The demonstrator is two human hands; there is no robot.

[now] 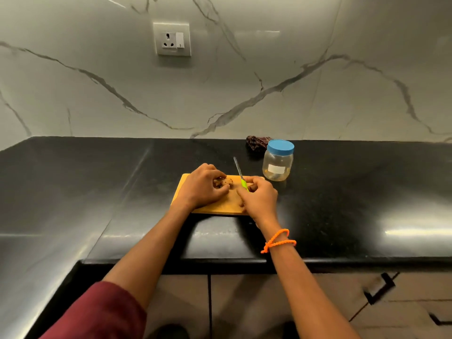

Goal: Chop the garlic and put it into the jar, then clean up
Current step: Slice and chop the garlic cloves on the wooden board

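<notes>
Step in hand looks like the start of the chopping – garlic prep on the wooden cutting board (212, 209), nothing in the jar yet as far as I can tell.

Left hand (203, 187) rests on the board with fingers curled round a garlic bulb (223, 185), papery with dark patches, pinning it against the wood. Right hand (258, 198) grips the green-handled knife (241, 178) near the handle; the thin blade points up and away from the person, tip raised off the board, not cutting into anything. A pale bit just beside the right hand's fingers may be a loose clove, but it is too small and half hidden to say.

The clear plastic jar (277, 165) with the blue lid (281, 147) stands on the black tabletop (367, 192) just past the board's far right corner, lid on, white label facing the camera, seemingly empty apart from a yellowish tint at the bottom. A dark crumpled cloth (256, 142) lies behind it by the marble wall – likely for the clean-up.

Next move, as I judge it: break or peel cloves off the bulb, lay one flat on the board, bring the blade down with the left fingertips tucked clear. The jar needs its lid off before any garlic goes in, which calls for a free hand, so the knife gets set down first. Clean-up is well off; task is at an early stage
</notes>
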